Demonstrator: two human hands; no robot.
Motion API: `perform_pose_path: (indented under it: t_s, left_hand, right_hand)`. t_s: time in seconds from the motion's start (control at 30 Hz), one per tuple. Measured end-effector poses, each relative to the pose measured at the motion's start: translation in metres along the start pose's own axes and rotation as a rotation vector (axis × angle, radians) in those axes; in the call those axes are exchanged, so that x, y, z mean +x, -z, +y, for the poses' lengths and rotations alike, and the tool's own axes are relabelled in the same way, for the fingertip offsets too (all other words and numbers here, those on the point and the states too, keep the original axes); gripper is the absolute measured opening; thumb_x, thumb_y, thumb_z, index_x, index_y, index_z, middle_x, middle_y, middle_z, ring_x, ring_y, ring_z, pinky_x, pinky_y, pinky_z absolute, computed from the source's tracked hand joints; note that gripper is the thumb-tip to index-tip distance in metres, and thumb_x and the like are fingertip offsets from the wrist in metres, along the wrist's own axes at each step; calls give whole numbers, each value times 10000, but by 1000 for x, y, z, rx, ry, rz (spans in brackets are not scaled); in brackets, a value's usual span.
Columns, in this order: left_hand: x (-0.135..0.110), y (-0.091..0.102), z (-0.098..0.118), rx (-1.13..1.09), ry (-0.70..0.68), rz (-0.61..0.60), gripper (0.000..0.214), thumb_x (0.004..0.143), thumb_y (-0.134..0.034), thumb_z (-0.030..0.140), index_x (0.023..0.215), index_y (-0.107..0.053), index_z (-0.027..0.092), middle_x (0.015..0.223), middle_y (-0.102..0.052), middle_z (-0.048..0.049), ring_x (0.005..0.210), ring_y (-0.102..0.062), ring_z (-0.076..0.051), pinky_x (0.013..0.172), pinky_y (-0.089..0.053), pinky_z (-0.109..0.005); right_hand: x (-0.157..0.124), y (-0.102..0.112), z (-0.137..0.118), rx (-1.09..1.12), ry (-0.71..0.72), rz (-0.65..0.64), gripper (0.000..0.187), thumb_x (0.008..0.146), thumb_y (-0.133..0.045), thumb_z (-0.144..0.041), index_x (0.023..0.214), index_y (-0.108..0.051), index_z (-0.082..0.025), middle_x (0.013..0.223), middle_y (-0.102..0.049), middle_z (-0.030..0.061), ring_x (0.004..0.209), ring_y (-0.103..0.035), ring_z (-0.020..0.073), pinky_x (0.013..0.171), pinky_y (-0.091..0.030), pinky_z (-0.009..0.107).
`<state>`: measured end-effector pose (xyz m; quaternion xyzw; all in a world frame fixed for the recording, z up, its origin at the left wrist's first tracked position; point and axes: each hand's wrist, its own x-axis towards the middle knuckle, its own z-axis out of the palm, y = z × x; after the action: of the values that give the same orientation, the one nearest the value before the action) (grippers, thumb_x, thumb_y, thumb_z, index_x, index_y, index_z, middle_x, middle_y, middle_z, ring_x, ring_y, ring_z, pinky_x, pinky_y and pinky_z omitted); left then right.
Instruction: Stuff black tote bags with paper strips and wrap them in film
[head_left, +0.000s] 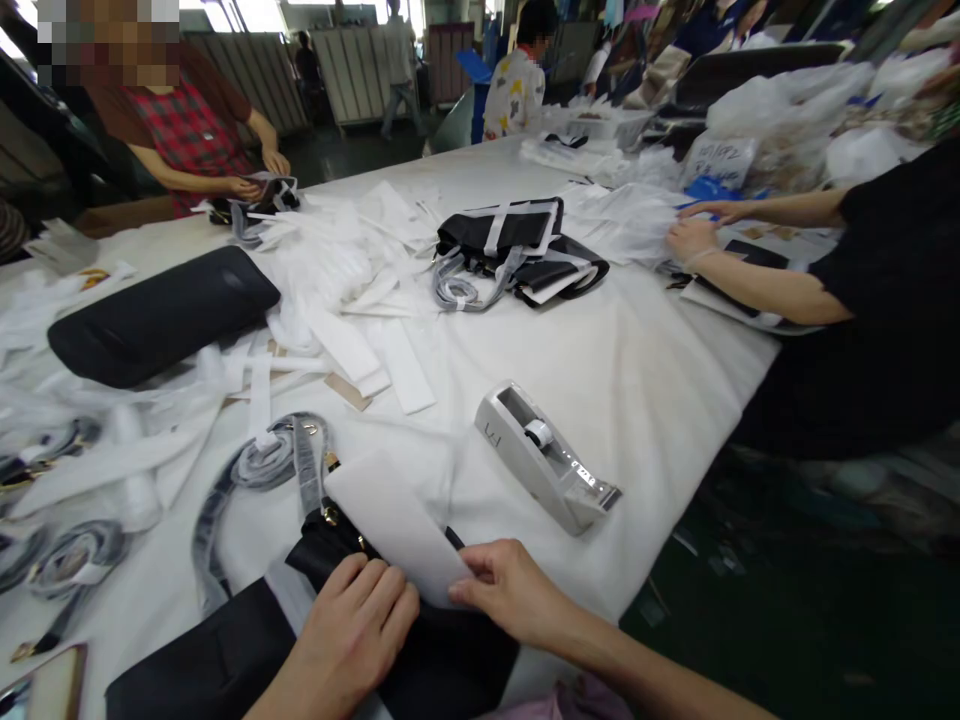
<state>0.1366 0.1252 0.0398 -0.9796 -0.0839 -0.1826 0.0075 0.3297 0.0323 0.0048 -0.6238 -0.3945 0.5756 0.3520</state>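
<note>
A black bag (pixel 202 640) lies at the table's near edge, with brass-coloured fittings and a wrapped strap (pixel 214 520) coiled beyond it. My right hand (pixel 517 595) pinches a white foam strip (pixel 401 520) between thumb and fingers, its far end reaching over the bag's fittings. On the bag's black material rests my left hand (pixel 360 620), fingers curled; its fingertips grip the bag near the foam strip's lower edge. Just past my right hand stands a grey tape dispenser (pixel 544 460).
Loose white foam strips (pixel 345 345) pile up at the centre left, beside a black padded piece (pixel 165 315). Wrapped black bags (pixel 502 240) lie farther back. Co-workers stand left and right; one person's hands (pixel 697 235) handle a bag. A phone (pixel 45 690) sits lower left.
</note>
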Motion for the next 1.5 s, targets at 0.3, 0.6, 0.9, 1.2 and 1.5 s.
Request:
perform_pose_path:
  t_s: [0.3,0.6,0.9,1.2,1.5]
  left_hand:
    - [2,-5,-5,4,18,-43,234,941,-360,126,824,-558,174,897,-630,-66,740,-543,-184,705,-401,-356]
    - [24,-10,-36,27,48,-382,305,812,-650,482,877,-548,201,1233,-547,-104,1131,-518,-291,1045,-276,-586]
    - [22,-8,-35,-50,110,-515,371,841,-634,428,1123,-509,223,1269,-503,-138,1136,-510,-291,900,-409,-486]
    - [4,5,-68,-35,261,-492,390,767,-696,250,1116,-523,272,1245,-528,-47,1146,-464,-285,936,-333,-454]
    - [-16,4,-85,26,220,-340,308,830,-437,24,994,-594,233,937,-596,-37,829,-522,-207,716,-384,-335]
  right_hand:
    - [2,-2,-20,-705,-45,62,287,718,-628,-257,492,-473,-171,471,-359,-43,495,-375,103,474,-198,240]
    - [-9,1,-36,-1021,40,-61,196,831,-497,-197,820,-684,-139,845,-693,149,802,-645,267,695,-416,326]
    - [26,-11,-44,-691,57,239,320,916,-441,-397,891,-662,-168,728,-680,71,690,-626,208,636,-390,275]
    - [52,-42,-21,-599,9,362,174,870,-560,-302,965,-603,-163,865,-689,94,851,-640,240,717,-396,277]
    - [43,-43,-25,-540,-14,381,174,902,-477,-241,957,-621,-161,828,-696,94,805,-653,228,708,-420,278]
